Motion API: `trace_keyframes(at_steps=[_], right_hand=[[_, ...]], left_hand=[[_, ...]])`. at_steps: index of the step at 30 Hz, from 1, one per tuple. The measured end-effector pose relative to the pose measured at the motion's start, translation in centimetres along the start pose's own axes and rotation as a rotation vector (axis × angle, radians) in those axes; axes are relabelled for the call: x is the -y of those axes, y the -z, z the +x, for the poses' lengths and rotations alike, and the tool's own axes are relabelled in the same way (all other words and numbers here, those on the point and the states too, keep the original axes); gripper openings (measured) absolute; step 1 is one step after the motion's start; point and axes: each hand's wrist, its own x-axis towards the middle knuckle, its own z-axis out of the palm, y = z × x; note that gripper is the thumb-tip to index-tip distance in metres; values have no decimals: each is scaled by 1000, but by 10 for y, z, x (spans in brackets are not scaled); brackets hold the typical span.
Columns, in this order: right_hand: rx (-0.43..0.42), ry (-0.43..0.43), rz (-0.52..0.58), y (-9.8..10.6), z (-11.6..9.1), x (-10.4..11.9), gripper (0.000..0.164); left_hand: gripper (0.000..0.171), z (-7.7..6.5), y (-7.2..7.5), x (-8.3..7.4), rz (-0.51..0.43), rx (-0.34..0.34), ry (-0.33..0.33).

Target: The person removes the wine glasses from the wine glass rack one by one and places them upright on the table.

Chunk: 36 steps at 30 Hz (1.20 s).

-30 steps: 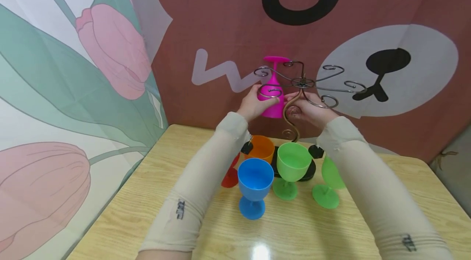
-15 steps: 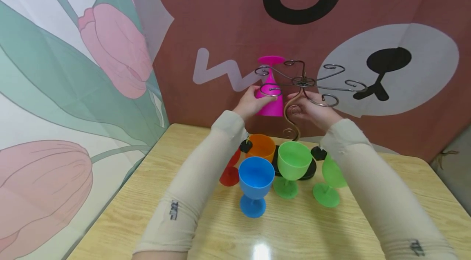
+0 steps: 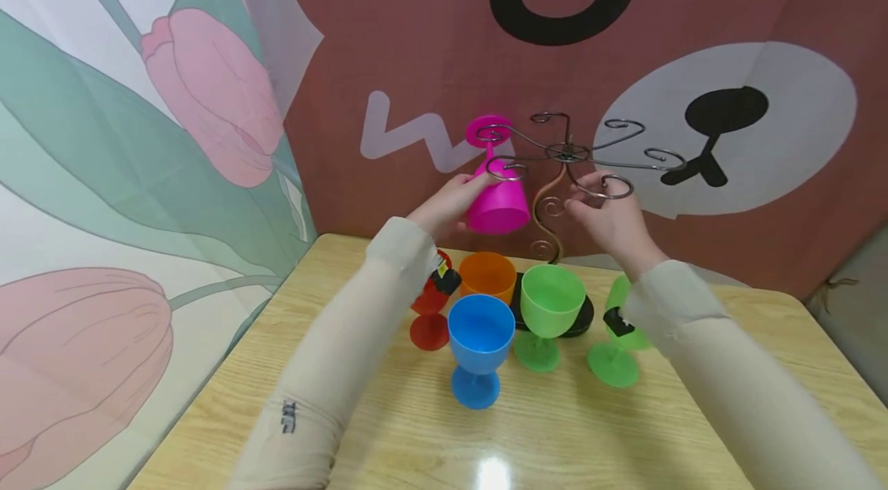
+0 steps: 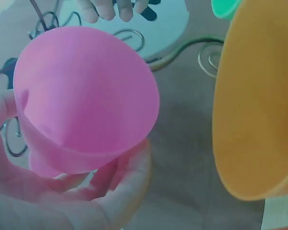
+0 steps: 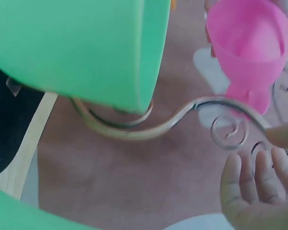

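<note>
My left hand (image 3: 449,205) grips a pink plastic goblet (image 3: 498,209), its fingers round the bowl. The goblet is upside down and tilted, its foot up beside the curled arms of a metal rack (image 3: 569,153). In the left wrist view the goblet's (image 4: 86,91) open mouth faces the camera. My right hand (image 3: 613,220) is right of the rack's wavy stem, under one curled arm. In the right wrist view its fingers (image 5: 247,184) are loosely extended, with nothing in them, and the thumb is near the stem (image 5: 134,132).
On the wooden table (image 3: 555,436) stand a blue goblet (image 3: 482,336), a red one (image 3: 428,330), an orange one (image 3: 488,274) and two green ones, one nearer the middle (image 3: 553,301) and one at right (image 3: 613,363). The rack's black base (image 3: 581,320) is behind them. A printed cloth (image 3: 430,28) hangs behind.
The pink goblet has moved left and its foot has tipped left and toward the camera, in my left hand. My right hand has drawn back to the right, away from the goblet and stem.
</note>
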Motion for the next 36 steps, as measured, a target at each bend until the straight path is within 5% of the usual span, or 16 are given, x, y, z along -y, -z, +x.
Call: trace_keyframes(at_steps=[6, 12, 21, 28, 36], right_hand=[[36, 184, -40, -12, -18, 8, 24], [129, 303, 16, -30, -24, 9, 46], [143, 521, 58, -51, -28, 7, 65], [143, 607, 62, -53, -35, 2, 78], [156, 709, 199, -52, -47, 1, 84]], left_hand=[[43, -10, 3, 0, -42, 124, -57], [43, -19, 7, 1, -74, 154, 3], [46, -39, 10, 4, 12, 277, 6], [44, -55, 9, 6, 51, 273, -25], [44, -73, 0, 10, -2, 259, -87]])
